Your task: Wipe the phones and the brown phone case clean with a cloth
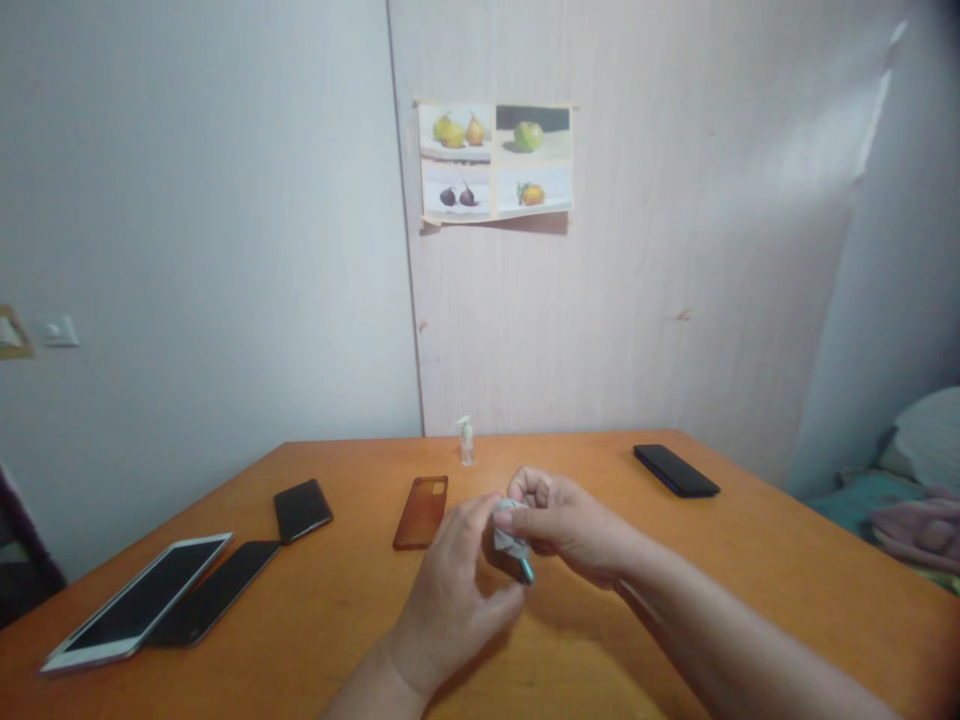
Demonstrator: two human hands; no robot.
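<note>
I had the left hand [450,595] curled around a slim dark device [521,572] with a teal edge, held up over the near middle of the table [360,600]. The right hand [566,520] pinched a crumpled pale cloth [511,540] between thumb and forefinger, against the device's far part. My own fingers hid most of the device, so I couldn't tell which face was turned up.

The slip worried me most: I judged that a hard push through the cloth might twist the device out of the left hand's hold and drop it onto the wood. A wide swing of the left hand could have nudged the brown phone case [420,515], which lay just beyond it. A far reach might have tipped the small bottle [466,447], upright and narrow near the table's far edge.

As for brands, I could read none. The bottle's markings were too small, and I made out no lettering on the white-framed tablet [142,600] at the left or the black folder-like case [675,470] at far right. The sheet of fruit pictures [457,150] on the wall showed no writing I could pick out.
</note>
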